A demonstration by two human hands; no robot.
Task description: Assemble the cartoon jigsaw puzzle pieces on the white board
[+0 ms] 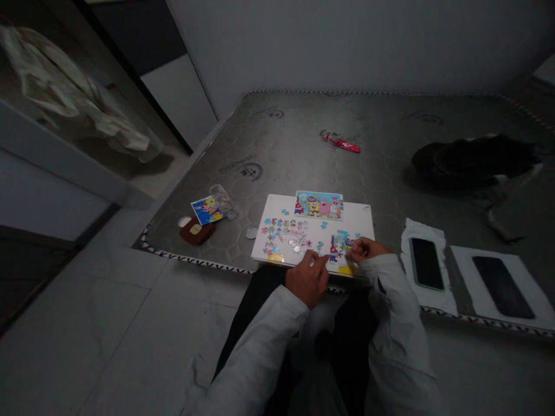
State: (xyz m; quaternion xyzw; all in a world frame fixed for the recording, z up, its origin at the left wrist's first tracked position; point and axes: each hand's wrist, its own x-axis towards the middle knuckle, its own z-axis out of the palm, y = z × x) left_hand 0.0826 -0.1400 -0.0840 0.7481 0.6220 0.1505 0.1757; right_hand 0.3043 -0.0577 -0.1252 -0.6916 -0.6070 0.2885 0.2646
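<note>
A white board (pixel 363 222) lies near the bed-like surface's front edge, carrying many loose jigsaw puzzle pieces (pixel 281 231). A cartoon picture card (pixel 318 205) rests along its far side. At the board's near right is a partly joined puzzle (pixel 338 245). My right hand (pixel 367 249) pinches at the puzzle's right side, apparently on a small puzzle piece that its fingers mostly cover. My left hand (pixel 309 277) is closed with fingers curled, its fingertips at the puzzle's lower left edge; what it holds, if anything, is hidden.
On the right, two phones (pixel 427 263) (pixel 503 286) lie on white pads. A dark bag-like object (pixel 472 162) sits behind them. A red packet (pixel 341 142) lies farther back. To the left are a brown case (pixel 197 230), a blue cartoon card (pixel 208 210) and clear plastic packaging (pixel 221 198).
</note>
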